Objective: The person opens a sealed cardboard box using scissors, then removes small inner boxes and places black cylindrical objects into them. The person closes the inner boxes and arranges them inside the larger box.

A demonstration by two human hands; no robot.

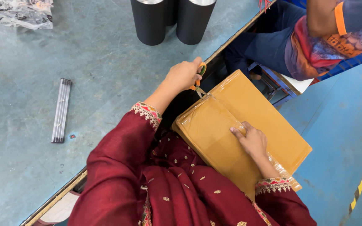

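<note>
Cardboard box [248, 125], film-wrapped, lies in the centre of the frame across the person's lap, its long axis running from upper left to lower right. Right hand [254, 141] rests flat and open on its top face, while left hand [184, 74], above and left of it, is closed on orange-handled scissors [198, 81] whose blades meet the box's upper-left edge.

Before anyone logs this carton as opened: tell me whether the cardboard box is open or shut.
Shut. The cardboard box has its flaps flat under clear tape; the left hand holds scissors at the seam's end.
</note>
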